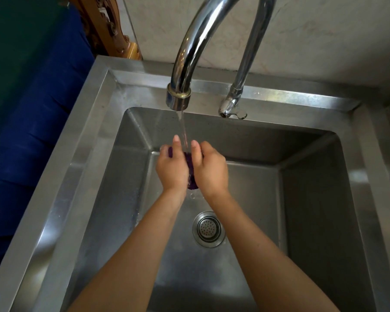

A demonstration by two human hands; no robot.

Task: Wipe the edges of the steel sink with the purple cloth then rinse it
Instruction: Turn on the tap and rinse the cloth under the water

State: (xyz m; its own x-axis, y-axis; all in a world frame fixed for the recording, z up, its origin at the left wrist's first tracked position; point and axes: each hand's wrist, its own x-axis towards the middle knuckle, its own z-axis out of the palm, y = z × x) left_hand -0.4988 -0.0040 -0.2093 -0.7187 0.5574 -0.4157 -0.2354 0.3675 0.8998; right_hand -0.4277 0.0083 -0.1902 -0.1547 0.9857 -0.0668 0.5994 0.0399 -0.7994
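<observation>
**Purple cloth under the stream, held from both sides**

I see the purple cloth (190,174) bunched between my two hands, inside the steel sink (93,136) and above its floor, at 12 o'clock from the drain (208,228). The left grip (172,167) is clamped on it from 9 o'clock and the right grip (212,170) from 3 o'clock, so only a dark strip shows in the gap. This strip has its long axis from 12 to 6 o'clock, and its lower end comes out just above the wrists. The water (182,127) falls from the spout (178,97) at 12 o'clock and lands on the upper end of the cloth, between the fingertips. I judge that the rinse is the step in hand. Neither hand is nearer: the cloth lies equally between them. So the next squeeze should press the two palms toward each other and keep the upper end under the stream.
</observation>
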